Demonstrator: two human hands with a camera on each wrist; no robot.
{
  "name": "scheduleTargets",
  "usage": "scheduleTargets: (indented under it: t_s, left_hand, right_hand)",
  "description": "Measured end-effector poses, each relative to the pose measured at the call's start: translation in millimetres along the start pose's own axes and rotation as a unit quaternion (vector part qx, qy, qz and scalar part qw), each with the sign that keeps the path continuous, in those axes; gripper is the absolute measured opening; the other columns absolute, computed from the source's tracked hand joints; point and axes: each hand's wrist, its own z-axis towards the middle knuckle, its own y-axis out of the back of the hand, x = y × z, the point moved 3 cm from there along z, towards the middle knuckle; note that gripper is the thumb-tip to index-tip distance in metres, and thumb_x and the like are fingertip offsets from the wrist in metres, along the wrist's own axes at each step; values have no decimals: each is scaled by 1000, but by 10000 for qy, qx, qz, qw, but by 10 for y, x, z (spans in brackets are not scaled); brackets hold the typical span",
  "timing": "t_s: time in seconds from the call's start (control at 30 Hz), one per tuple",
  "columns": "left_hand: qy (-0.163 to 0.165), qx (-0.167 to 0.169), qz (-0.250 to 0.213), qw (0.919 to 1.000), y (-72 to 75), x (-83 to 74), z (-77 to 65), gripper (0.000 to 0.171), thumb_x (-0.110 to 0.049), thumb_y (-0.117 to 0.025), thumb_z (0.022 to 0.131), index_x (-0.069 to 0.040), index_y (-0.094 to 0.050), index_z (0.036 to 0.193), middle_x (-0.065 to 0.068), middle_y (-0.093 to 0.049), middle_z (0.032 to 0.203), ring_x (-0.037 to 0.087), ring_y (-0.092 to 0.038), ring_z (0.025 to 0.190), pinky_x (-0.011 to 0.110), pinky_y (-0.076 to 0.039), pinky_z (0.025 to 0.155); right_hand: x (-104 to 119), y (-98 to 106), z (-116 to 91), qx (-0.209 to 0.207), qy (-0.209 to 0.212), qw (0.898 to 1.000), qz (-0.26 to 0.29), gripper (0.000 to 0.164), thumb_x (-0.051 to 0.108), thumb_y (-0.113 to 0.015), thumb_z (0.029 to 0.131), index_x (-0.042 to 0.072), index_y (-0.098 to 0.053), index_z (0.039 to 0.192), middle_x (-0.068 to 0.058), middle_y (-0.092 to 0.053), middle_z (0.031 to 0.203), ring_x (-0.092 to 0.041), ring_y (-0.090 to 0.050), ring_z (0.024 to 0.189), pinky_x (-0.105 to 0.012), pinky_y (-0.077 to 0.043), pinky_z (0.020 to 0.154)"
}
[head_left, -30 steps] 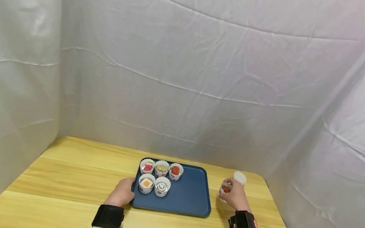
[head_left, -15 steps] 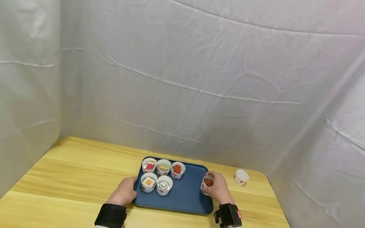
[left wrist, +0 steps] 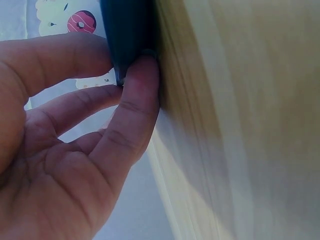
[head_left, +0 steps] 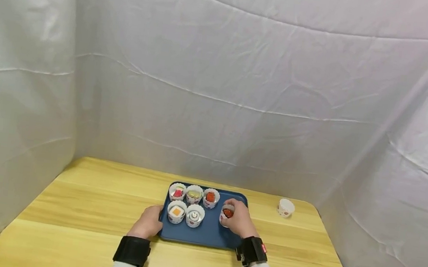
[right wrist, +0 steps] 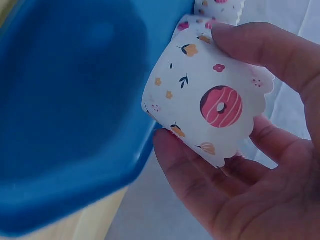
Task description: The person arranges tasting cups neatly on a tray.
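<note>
My right hand [head_left: 241, 223] pinches a white paper baking cup [right wrist: 192, 95] printed with a pink doughnut and small flowers. Something red [head_left: 228, 213] lies inside that cup. It is over the right half of the blue tray [head_left: 201, 238], tilted in the right wrist view. My left hand [head_left: 148, 222] grips the tray's left edge, fingers on both sides of the rim [left wrist: 131, 30]. On the tray's left stand two rows of similar cups: pink [head_left: 177, 192], yellow-green [head_left: 194, 195] and red [head_left: 211, 197] fillings behind, a white-and-orange square [head_left: 176, 212] and a white swirl [head_left: 194, 215] in front.
One more white paper cup [head_left: 286, 208] stands on the wooden table [head_left: 88, 207], right of the tray near the back edge. White cloth [head_left: 214, 129] hangs behind the table and along both sides.
My right hand has carried the cup with the red filling leftward from the table, away from the other cup, to over the tray. My left hand stays on the tray's edge.
</note>
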Motion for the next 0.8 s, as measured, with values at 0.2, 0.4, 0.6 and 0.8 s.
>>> scheduleTargets:
  t_s: [0.2, 0.4, 0.6, 0.8]
  left_hand:
    - [-14, -22, -7, 10000, -2, 8, 11, 48, 15, -61, 84, 13, -58, 132, 27, -65, 128, 33, -62, 112, 58, -47, 105]
    - [16, 6, -17, 10000, -4, 32, 6, 50, 16, -61, 84, 14, -56, 134, 28, -63, 130, 35, -61, 117, 58, -46, 106]
    - [-57, -11, 72, 10000, 15, 21, 3, 52, 16, -61, 83, 15, -55, 134, 30, -62, 131, 37, -60, 120, 58, -46, 106]
    - [-32, -26, -51, 10000, 14, 22, 2, 52, 16, -60, 83, 14, -56, 134, 28, -63, 130, 34, -61, 116, 59, -46, 106]
  right_hand:
    - [61, -104, 2, 16, 3, 10000, -87, 51, 3, -85, 77, 3, -64, 124, -20, -58, 121, -30, -57, 100, -47, -57, 87]
    - [111, -200, 6, 101, 180, 9997, -127, 51, 2, -84, 77, 3, -64, 124, -20, -58, 120, -29, -57, 99, -47, -56, 84]
    - [146, -270, 21, 111, 206, 9995, -231, 51, 4, -84, 78, 3, -63, 125, -17, -59, 117, -29, -58, 100, -46, -56, 85]
    - [146, -325, 31, 137, 152, 9995, -244, 54, 1, -85, 77, 2, -62, 126, -19, -58, 117, -32, -58, 102, -49, -56, 86]
